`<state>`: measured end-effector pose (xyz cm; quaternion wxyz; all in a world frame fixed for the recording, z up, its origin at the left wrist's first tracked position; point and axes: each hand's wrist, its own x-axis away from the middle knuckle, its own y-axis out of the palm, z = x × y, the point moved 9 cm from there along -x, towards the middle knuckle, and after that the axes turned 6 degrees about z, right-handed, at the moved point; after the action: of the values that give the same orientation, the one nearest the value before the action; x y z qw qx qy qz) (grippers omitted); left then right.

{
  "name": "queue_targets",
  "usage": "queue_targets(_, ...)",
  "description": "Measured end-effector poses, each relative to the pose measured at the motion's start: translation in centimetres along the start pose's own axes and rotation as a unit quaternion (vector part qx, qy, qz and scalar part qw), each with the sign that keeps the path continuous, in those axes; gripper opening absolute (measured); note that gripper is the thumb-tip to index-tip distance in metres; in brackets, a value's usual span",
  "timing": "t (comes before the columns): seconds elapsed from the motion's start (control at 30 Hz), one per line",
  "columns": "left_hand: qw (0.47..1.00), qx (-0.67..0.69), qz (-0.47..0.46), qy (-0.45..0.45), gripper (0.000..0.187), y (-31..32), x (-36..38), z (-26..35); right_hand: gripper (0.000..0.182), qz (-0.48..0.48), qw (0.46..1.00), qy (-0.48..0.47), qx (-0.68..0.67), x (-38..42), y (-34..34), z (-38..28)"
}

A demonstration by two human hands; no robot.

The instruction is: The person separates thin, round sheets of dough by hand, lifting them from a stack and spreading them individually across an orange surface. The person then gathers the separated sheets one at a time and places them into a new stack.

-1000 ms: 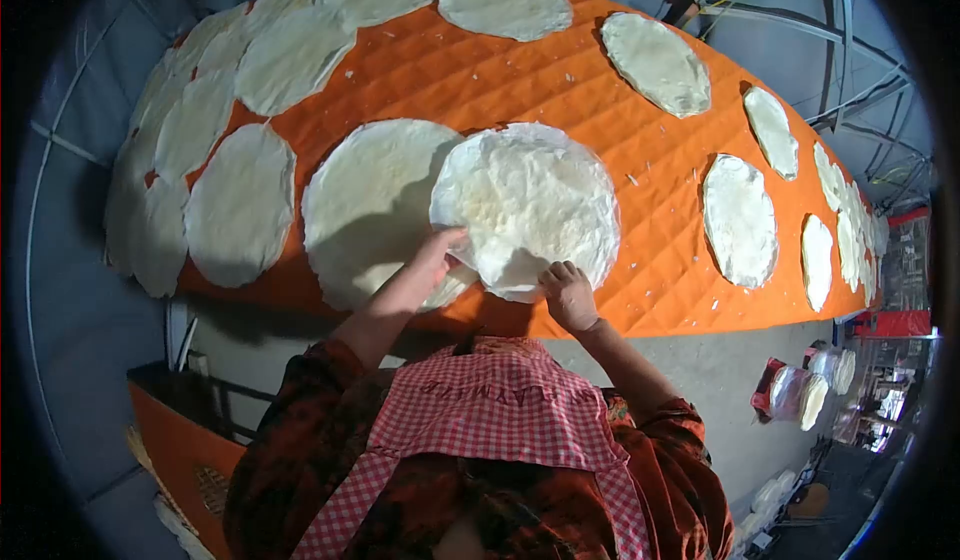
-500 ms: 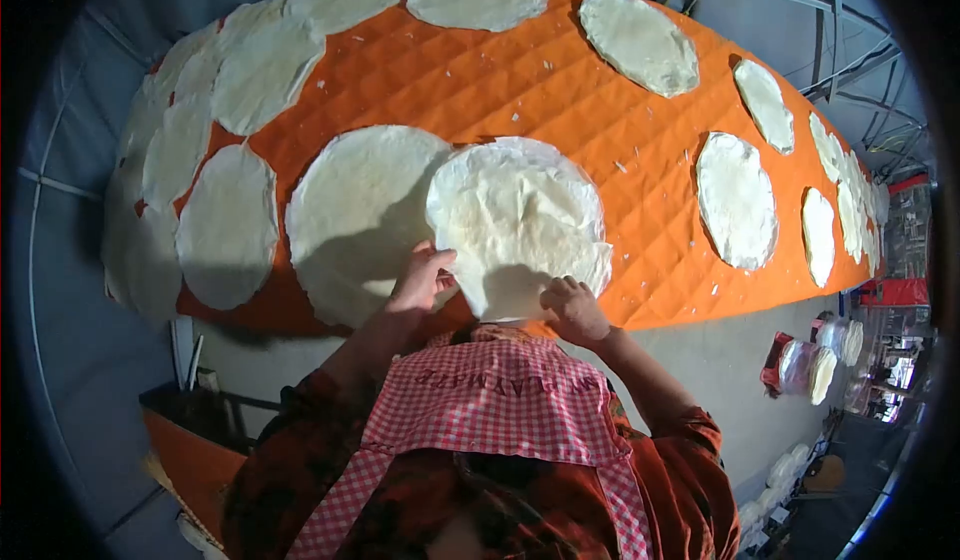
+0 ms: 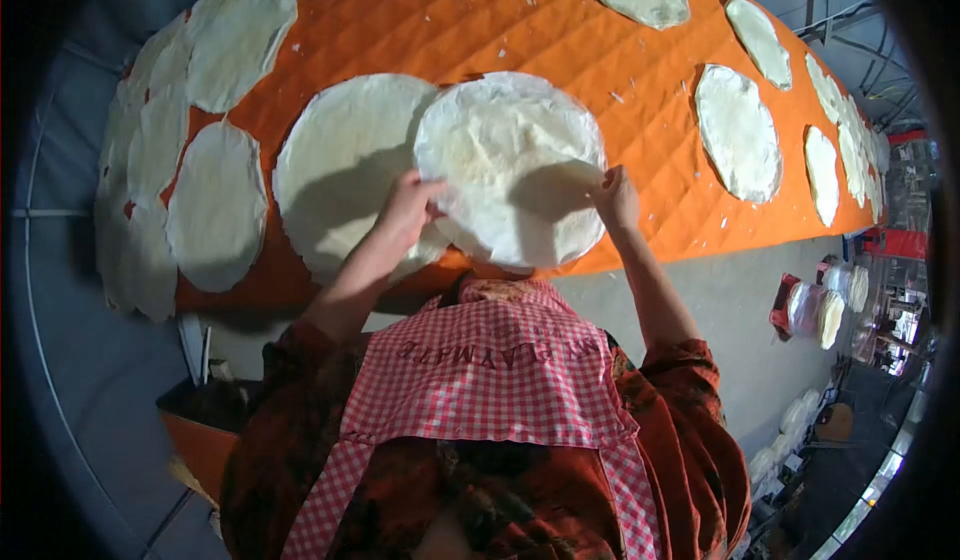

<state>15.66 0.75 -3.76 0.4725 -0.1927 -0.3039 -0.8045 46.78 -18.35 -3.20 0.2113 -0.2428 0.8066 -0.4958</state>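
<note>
My left hand (image 3: 408,206) pinches the left edge of a thin, pale, wrinkled round flatbread (image 3: 505,145). At its right edge my right hand (image 3: 617,198) is closed, with the rim between thumb and fingers. The flatbread is held spread out above the orange quilted cloth (image 3: 350,40), and a shadow falls across its lower right. It overlaps the right side of another large round flatbread (image 3: 340,145), which lies flat on the cloth. A smaller one (image 3: 217,207) lies further left.
Several flatbreads line the left end of the cloth, and others, such as one (image 3: 738,135), lie to the right. White crumbs dot the cloth. Bagged stacks of pale rounds (image 3: 803,307) stand on the floor at right. A dark-topped orange box (image 3: 195,450) is at lower left.
The right hand has risen and moved right, from the lower edge to the right rim. The flatbread's lower part has spread into a rounder shape. The view has tilted down slightly.
</note>
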Motion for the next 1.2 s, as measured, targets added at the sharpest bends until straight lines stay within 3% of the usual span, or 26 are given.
queue_targets(0.1,0.992,0.105,-0.065,-0.022,0.022,4.4,0.8,3.4,0.027,0.003,0.998,0.048,-0.047,1.0,-2.4,-1.7)
queue_targets(0.13,0.992,0.102,-0.068,-0.014,0.022,4.7,1.0,3.6,0.028,0.049,0.994,0.038,-0.087,1.3,-3.9,-2.7)
queue_targets(0.2,0.992,0.099,-0.077,0.004,0.022,5.2,1.3,4.1,0.027,0.023,0.961,-0.038,-0.273,3.8,-5.4,-6.5)
queue_targets(0.23,0.999,0.022,-0.021,0.035,0.021,3.6,1.1,3.5,0.027,0.008,0.929,-0.074,-0.361,5.9,-6.5,-8.3)
queue_targets(0.3,0.982,-0.14,0.084,0.1,0.019,-0.2,0.3,1.6,0.023,-0.082,0.95,-0.177,-0.243,10.4,-7.0,-11.7)
queue_targets(0.33,0.964,-0.199,0.109,0.14,0.016,-1.2,0.5,1.4,0.021,-0.097,0.967,-0.111,-0.209,11.3,-5.5,-10.1)
queue_targets(0.37,0.974,-0.185,0.09,0.095,0.02,-2.3,-0.5,-0.8,0.019,-0.115,0.977,-0.042,-0.172,12.5,-3.4,-7.7)
queue_targets(0.4,0.967,-0.21,0.085,0.117,0.02,-3.3,-1.3,-1.9,0.018,-0.08,0.976,0.047,-0.196,13.3,-2.6,-4.8)
queue_targets(0.53,0.97,-0.199,0.071,0.123,0.018,-2.4,-1.1,-1.7,0.022,0.085,0.958,0.156,-0.224,14.4,-3.5,1.5)
queue_targets(0.63,0.981,-0.152,0.057,0.11,0.019,-2.7,-2.6,-2.2,0.033,0.088,0.948,0.204,-0.227,13.2,-1.3,5.0)
queue_targets(0.73,0.993,-0.091,0.056,0.056,0.022,-2.5,-2.5,-2.6,0.041,0.016,0.895,0.332,-0.298,12.7,0.5,5.4)
queue_targets(0.83,0.993,-0.074,0.095,-0.003,0.024,-2.0,-0.9,-2.7,0.043,0.006,0.921,0.287,-0.264,12.4,0.2,4.3)
queue_targets(0.93,0.995,-0.071,0.067,-0.01,0.025,-1.9,-1.7,-3.0,0.045,0.02,0.898,0.334,-0.286,12.1,0.9,5.4)
queue_targets(1.03,0.996,-0.067,0.056,-0.007,0.025,-1.5,-1.2,-2.9,0.048,0.034,0.918,0.316,-0.236,11.1,1.2,5.6)
queue_targets(1.13,0.997,-0.057,0.05,-0.008,0.026,-1.0,-0.9,-2.8,0.055,0.114,0.967,0.202,-0.108,10.1,-1.0,3.3)
queue_targets(1.2,0.997,-0.057,0.058,0.015,0.021,-1.0,-1.1,-2.6,0.056,0.04,0.969,0.218,-0.106,10.0,-0.5,2.9)
